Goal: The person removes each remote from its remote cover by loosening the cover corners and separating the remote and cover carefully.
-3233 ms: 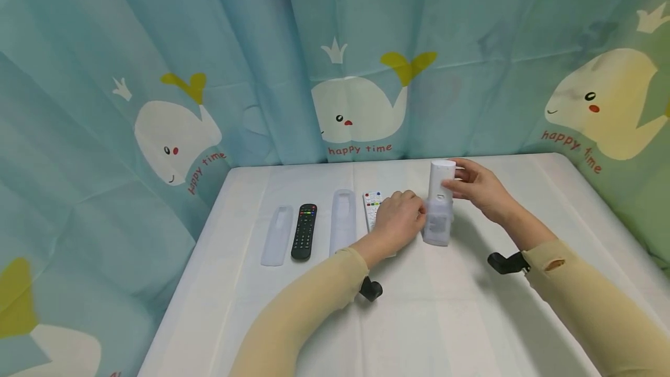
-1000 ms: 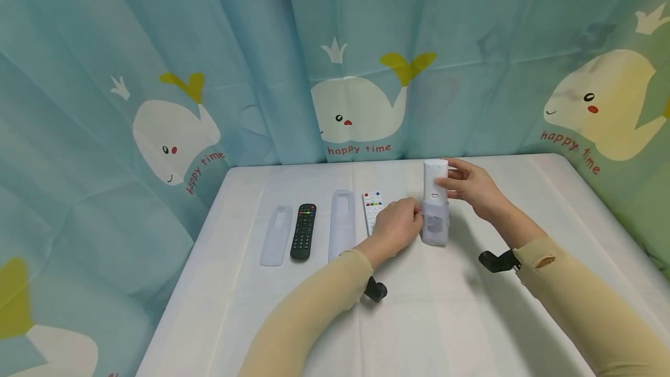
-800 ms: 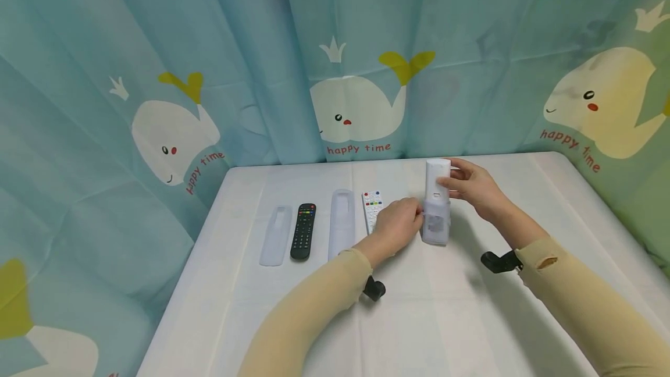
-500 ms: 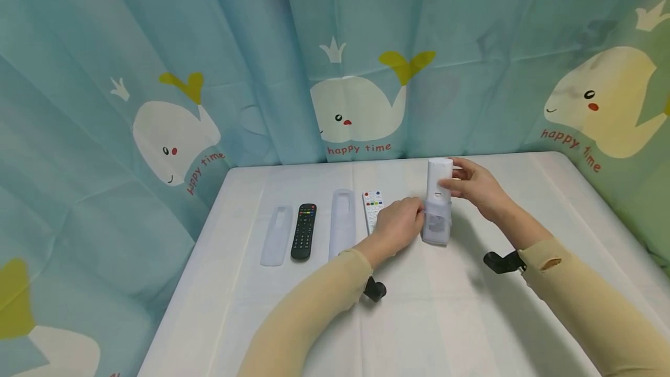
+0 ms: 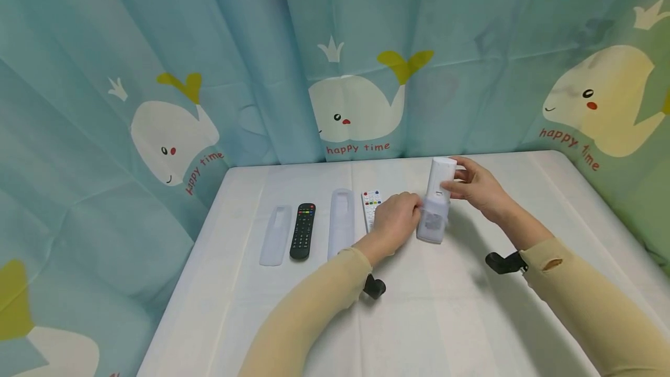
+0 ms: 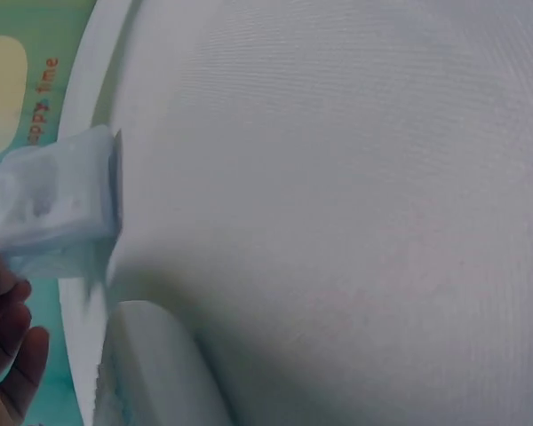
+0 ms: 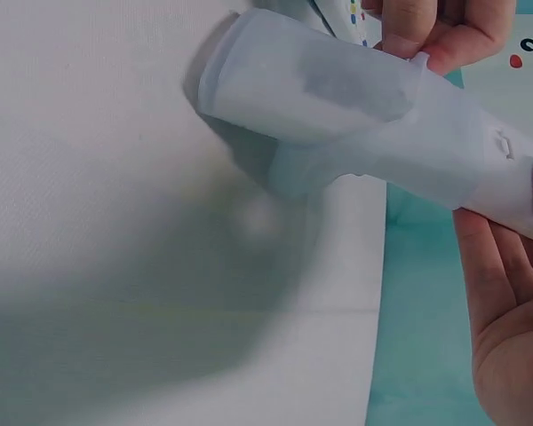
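Note:
A white remote control (image 5: 442, 174) stands on end, leaning, its lower part inside a translucent silicone cover (image 5: 432, 223). My right hand (image 5: 483, 192) grips the remote's bare upper part, thumb on its near face and fingers behind. My left hand (image 5: 396, 217) pinches the cover's edge on its left side; the right wrist view shows these fingertips drawing out a small tab of the cover (image 7: 311, 84). The cover's upper rim looks bunched partway up the remote. In the left wrist view the cover's lower end (image 6: 58, 191) appears at the left edge, near the tabletop.
Left of my hands lie a second white remote (image 5: 372, 202), partly hidden by my left hand, a long translucent cover (image 5: 342, 223), a black remote (image 5: 303, 231) and a shorter translucent cover (image 5: 275, 236). A whale-print curtain (image 5: 282, 63) hangs behind the white table (image 5: 419, 319).
The remote has gone from nearly upright to a lean, its top shifting right and its lower end left. My left hand has risen slightly; both hands keep their hold.

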`<state>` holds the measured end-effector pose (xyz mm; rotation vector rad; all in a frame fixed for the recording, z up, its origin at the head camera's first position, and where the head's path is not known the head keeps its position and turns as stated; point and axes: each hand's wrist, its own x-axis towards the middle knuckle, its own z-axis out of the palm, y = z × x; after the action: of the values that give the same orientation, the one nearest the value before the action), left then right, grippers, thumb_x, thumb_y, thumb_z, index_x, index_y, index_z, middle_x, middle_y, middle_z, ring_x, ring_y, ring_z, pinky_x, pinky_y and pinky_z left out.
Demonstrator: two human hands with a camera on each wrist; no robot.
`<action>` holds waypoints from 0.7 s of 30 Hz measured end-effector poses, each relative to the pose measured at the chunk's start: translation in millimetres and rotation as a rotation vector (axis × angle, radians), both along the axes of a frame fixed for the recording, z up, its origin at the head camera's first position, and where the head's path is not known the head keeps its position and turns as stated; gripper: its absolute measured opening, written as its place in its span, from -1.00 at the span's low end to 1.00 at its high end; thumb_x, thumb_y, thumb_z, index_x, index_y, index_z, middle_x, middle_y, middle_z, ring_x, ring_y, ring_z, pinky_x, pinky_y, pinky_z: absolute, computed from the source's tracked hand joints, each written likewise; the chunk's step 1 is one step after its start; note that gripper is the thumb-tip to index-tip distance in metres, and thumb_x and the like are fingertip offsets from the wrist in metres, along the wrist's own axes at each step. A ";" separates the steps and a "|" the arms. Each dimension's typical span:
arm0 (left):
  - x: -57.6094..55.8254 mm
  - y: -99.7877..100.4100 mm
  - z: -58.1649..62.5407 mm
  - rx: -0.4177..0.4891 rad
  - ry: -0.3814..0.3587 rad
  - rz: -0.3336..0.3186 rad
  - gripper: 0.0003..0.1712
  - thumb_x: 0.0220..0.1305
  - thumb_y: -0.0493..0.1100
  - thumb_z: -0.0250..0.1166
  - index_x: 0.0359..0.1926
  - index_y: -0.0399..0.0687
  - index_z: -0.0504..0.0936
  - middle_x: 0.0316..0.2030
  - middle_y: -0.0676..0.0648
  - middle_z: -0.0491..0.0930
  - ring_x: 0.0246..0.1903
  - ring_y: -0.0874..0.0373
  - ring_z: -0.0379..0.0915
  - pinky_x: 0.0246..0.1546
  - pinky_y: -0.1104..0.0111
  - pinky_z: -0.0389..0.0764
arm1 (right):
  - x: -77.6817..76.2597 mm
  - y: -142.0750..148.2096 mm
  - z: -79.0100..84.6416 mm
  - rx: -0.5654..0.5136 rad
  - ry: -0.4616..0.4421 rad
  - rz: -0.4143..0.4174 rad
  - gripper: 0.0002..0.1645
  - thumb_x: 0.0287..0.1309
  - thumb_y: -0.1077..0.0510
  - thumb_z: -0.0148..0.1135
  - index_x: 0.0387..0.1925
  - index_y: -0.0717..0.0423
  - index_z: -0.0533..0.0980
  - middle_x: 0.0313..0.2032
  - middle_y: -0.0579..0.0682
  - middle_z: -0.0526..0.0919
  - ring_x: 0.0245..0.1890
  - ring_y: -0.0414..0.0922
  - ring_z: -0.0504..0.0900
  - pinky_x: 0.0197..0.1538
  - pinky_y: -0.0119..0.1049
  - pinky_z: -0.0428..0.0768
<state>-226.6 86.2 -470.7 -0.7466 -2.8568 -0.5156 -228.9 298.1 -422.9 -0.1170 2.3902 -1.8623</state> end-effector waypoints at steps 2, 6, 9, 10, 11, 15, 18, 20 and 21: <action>-0.9 -1.3 2.2 -0.031 0.011 -0.023 -0.87 0.43 -0.10 0.27 -0.10 0.21 0.72 -0.26 0.22 0.62 -0.28 0.29 0.50 -0.42 0.44 0.47 | 0.3 0.0 -1.4 0.005 0.016 0.004 -0.18 0.36 0.24 0.33 0.50 0.21 0.14 0.07 0.03 0.53 -0.06 -0.26 0.60 -0.07 -0.32 0.67; -2.8 -4.3 6.8 -0.085 0.001 -0.077 -0.90 0.41 -0.12 0.28 -0.19 0.18 0.72 -0.29 0.21 0.64 -0.31 0.27 0.43 -0.45 0.42 0.43 | -0.1 -1.3 -2.9 0.018 0.033 0.018 -0.19 0.37 0.24 0.31 0.51 0.20 0.14 0.16 0.15 0.51 -0.03 -0.26 0.60 -0.05 -0.29 0.67; -3.3 -6.3 9.7 -0.111 -0.033 -0.102 -0.91 0.39 -0.15 0.29 -0.25 0.15 0.72 -0.32 0.20 0.64 -0.35 0.26 0.40 -0.48 0.42 0.40 | -1.9 -3.1 -2.9 0.043 0.029 0.026 -0.18 0.39 0.23 0.30 0.53 0.17 0.14 0.24 0.24 0.46 0.00 -0.25 0.58 -0.02 -0.26 0.66; -3.2 -6.3 11.0 -0.121 -0.050 -0.106 -0.91 0.39 -0.15 0.29 -0.26 0.14 0.71 -0.33 0.20 0.64 -0.35 0.25 0.39 -0.47 0.41 0.40 | -2.5 -3.5 -3.0 0.051 0.026 0.027 -0.18 0.39 0.22 0.30 0.53 0.16 0.14 0.26 0.26 0.44 0.00 -0.25 0.58 -0.02 -0.26 0.66; -3.1 -6.3 12.1 -0.129 -0.070 -0.109 -0.91 0.39 -0.16 0.29 -0.26 0.13 0.71 -0.33 0.20 0.63 -0.36 0.25 0.39 -0.46 0.41 0.40 | -2.8 -3.7 -2.8 0.055 0.022 0.027 -0.18 0.39 0.22 0.30 0.53 0.16 0.14 0.28 0.27 0.43 0.00 -0.25 0.58 -0.01 -0.25 0.66; -1.8 -5.8 15.4 -0.156 -0.152 -0.111 -0.90 0.38 -0.17 0.29 -0.27 0.14 0.70 -0.34 0.21 0.63 -0.36 0.26 0.39 -0.42 0.41 0.42 | -2.7 -3.5 -2.9 0.049 0.014 0.023 -0.17 0.38 0.22 0.31 0.53 0.16 0.14 0.27 0.29 0.43 -0.03 -0.27 0.60 -0.02 -0.26 0.66; -1.6 -5.6 15.0 -0.180 -0.175 -0.105 -0.89 0.38 -0.16 0.29 -0.24 0.18 0.71 -0.32 0.23 0.65 -0.34 0.27 0.41 -0.40 0.41 0.44 | -2.8 -3.9 -2.7 0.040 0.013 0.021 -0.18 0.37 0.21 0.32 0.52 0.18 0.14 0.25 0.28 0.44 -0.05 -0.29 0.61 -0.04 -0.28 0.66; -2.0 -5.4 14.8 -0.195 -0.171 -0.099 -0.88 0.40 -0.15 0.28 -0.21 0.21 0.72 -0.29 0.24 0.66 -0.34 0.27 0.42 -0.42 0.39 0.45 | -4.3 -4.0 -3.2 0.034 0.012 0.019 -0.18 0.37 0.21 0.33 0.51 0.20 0.15 0.22 0.25 0.47 -0.06 -0.28 0.61 -0.05 -0.30 0.66; -2.2 -5.6 14.9 -0.203 -0.159 -0.099 -0.88 0.41 -0.14 0.27 -0.19 0.21 0.72 -0.28 0.22 0.66 -0.34 0.26 0.42 -0.43 0.38 0.45 | -5.2 -3.7 -3.4 0.032 0.009 0.015 -0.18 0.36 0.21 0.33 0.51 0.20 0.15 0.20 0.22 0.48 -0.06 -0.27 0.61 -0.05 -0.29 0.67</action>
<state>-228.8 80.6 -455.8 -0.9223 -3.0660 -0.3120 -234.1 294.4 -426.3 -0.1410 2.4170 -1.8206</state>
